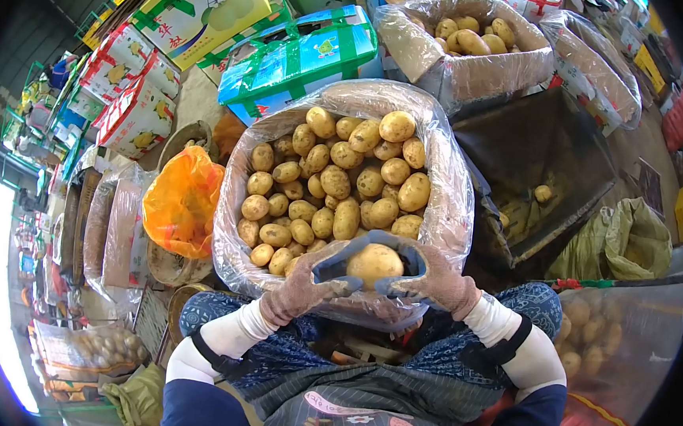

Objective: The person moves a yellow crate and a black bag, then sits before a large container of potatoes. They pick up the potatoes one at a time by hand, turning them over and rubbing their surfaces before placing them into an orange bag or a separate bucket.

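Note:
A large pale potato [374, 265] is held between my two gloved hands, over the near edge of a box lined with clear plastic [447, 181]. My left hand [311, 278] curves around its left side, and my right hand [437, 277] closes on its right side. Both gloves are brownish with grey-blue palms and fingers. Many loose potatoes [335, 182] lie heaped in the box just beyond my hands.
An orange plastic bag [184, 200] sits left of the box. To the right is a dark-lined bin [535, 155] with a small potato [543, 193] inside. Behind stand a blue-green carton [305, 60] and another potato box [478, 72]. A green sack [625, 241] lies at right.

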